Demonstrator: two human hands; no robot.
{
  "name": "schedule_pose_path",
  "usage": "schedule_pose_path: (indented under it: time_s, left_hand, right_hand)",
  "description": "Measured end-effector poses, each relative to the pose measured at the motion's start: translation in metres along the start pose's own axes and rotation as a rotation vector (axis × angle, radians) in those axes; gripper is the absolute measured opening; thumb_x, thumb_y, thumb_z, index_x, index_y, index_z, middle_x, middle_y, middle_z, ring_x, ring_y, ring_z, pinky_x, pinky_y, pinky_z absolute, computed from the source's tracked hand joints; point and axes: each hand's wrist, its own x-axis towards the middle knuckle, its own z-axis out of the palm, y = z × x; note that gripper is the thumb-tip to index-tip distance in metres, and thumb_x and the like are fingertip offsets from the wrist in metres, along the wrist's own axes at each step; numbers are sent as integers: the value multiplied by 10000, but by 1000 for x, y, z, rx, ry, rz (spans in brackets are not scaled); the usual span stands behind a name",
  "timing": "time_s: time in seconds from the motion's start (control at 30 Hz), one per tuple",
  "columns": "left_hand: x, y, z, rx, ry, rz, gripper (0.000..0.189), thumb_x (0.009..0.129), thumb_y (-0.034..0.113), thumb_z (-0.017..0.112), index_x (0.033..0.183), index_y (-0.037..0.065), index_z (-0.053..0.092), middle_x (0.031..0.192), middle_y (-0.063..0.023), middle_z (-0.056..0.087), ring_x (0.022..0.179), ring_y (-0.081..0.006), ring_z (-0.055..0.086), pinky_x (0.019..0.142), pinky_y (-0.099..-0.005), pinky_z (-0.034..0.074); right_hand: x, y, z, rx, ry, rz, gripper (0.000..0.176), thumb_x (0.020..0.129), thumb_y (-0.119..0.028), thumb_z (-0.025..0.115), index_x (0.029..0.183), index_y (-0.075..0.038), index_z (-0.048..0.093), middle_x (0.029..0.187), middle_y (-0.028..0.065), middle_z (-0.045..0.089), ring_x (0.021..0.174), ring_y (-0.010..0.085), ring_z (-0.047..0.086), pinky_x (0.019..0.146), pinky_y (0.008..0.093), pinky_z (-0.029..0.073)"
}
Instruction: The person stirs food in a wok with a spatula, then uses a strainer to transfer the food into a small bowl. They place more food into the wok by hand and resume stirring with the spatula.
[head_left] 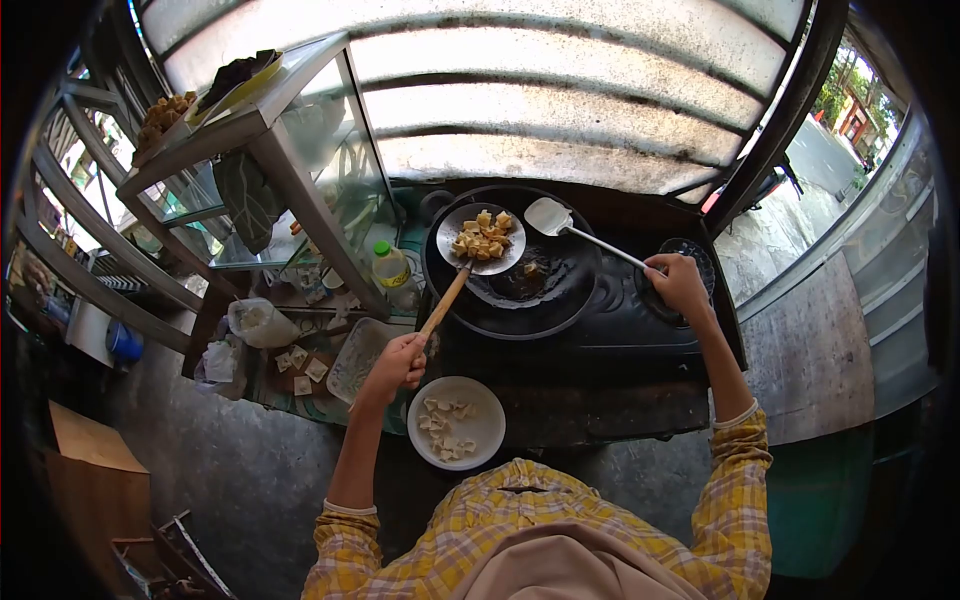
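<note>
My left hand (398,366) is closed around the wooden handle of a round skimmer (452,222). Several browned fried pieces (484,238) lie heaped on the skimmer, which is over the left part of a large black wok (575,305). Dark oil (510,290) fills the bottom of the wok, with one small browned piece (532,269) in it. My right hand (680,284) grips the handle end of a metal spatula (548,216). Its broad blade is at the wok's far right rim. Close to my body stands a white bowl (486,408) with several pale, uncooked-looking pieces (437,424).
A glass display case (325,130) rises at the left, with browned food (165,115) on top. Below it are a green-capped bottle (390,268), a clear plastic tray (360,352) and plastic bags (262,322). A second burner (685,255) sits right of the wok.
</note>
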Motion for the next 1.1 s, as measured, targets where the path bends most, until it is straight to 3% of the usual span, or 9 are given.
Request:
schedule_pose_path:
  time_s: [0.03, 0.13, 0.23, 0.33, 0.43, 0.63, 0.73, 1.0, 1.1]
  left_hand:
    - [3, -1, 1, -17, -17, -17, 199, 947, 283, 445, 976, 88, 475, 597, 56, 378, 400, -16, 312, 351, -173, 245]
    - [2, 0, 11, -12, -24, -5, 200, 950, 275, 435, 821, 121, 419, 582, 56, 377, 389, -20, 314, 334, -178, 226]
    - [-5, 1, 10, -29, -48, -9, 201, 950, 273, 433, 817, 124, 412, 584, 56, 376, 388, -18, 312, 336, -178, 230]
    - [-11, 0, 3, -7, -19, 15, 228, 948, 276, 443, 1060, 81, 481, 596, 56, 375, 393, -16, 305, 348, -175, 241]
    - [-14, 3, 0, -3, 7, 23, 200, 948, 278, 442, 1020, 94, 477, 589, 55, 373, 387, -19, 304, 345, -180, 242]
    - [-20, 13, 1, -4, 65, 47, 198, 949, 275, 438, 848, 105, 430, 583, 46, 373, 385, -22, 309, 344, -187, 239]
    - [-14, 9, -9, -9, 52, 49, 194, 948, 289, 440, 948, 98, 472, 579, 57, 367, 378, -22, 305, 341, -184, 249]
    - [-16, 16, -12, -25, 82, 59, 218, 944, 282, 450, 995, 73, 483, 588, 46, 362, 387, -21, 305, 345, -182, 234]
    - [-14, 15, -15, -34, 77, 58, 232, 944, 286, 449, 1024, 72, 488, 592, 46, 365, 386, -22, 304, 347, -181, 233]
  right_hand:
    - [2, -9, -1, 2, -19, 32, 208, 757, -186, 619, 892, -41, 681, 803, 166, 657, 751, 320, 644, 699, 372, 505]
    - [4, -26, 3, -127, 61, -14, 193, 765, -187, 613, 888, -54, 680, 796, 173, 654, 750, 337, 639, 702, 395, 508]
    - [5, -19, 8, -232, 32, 21, 185, 766, -184, 611, 893, -66, 676, 780, 184, 648, 750, 350, 634, 700, 413, 511]
    - [-2, -6, 19, -299, -17, 27, 186, 760, -181, 612, 900, -75, 676, 767, 190, 645, 737, 351, 635, 688, 414, 515]
    - [-14, 6, 36, -343, -77, 41, 175, 750, -184, 617, 879, -84, 682, 758, 175, 648, 729, 343, 637, 682, 415, 516]
    - [-32, 7, 67, -44, -203, 0, 192, 724, -215, 643, 865, -97, 698, 744, 168, 648, 742, 332, 635, 690, 396, 514]
    - [-35, 1, 75, 59, -258, -15, 227, 725, -222, 642, 897, -84, 696, 727, 169, 648, 699, 322, 637, 671, 373, 510]
    - [-30, 3, 78, 201, -417, 69, 250, 717, -237, 652, 898, -70, 697, 664, 156, 639, 582, 242, 625, 605, 325, 491]
    - [-31, 6, 80, 184, -377, 29, 249, 718, -237, 656, 895, -65, 696, 662, 157, 636, 592, 245, 625, 603, 330, 489]
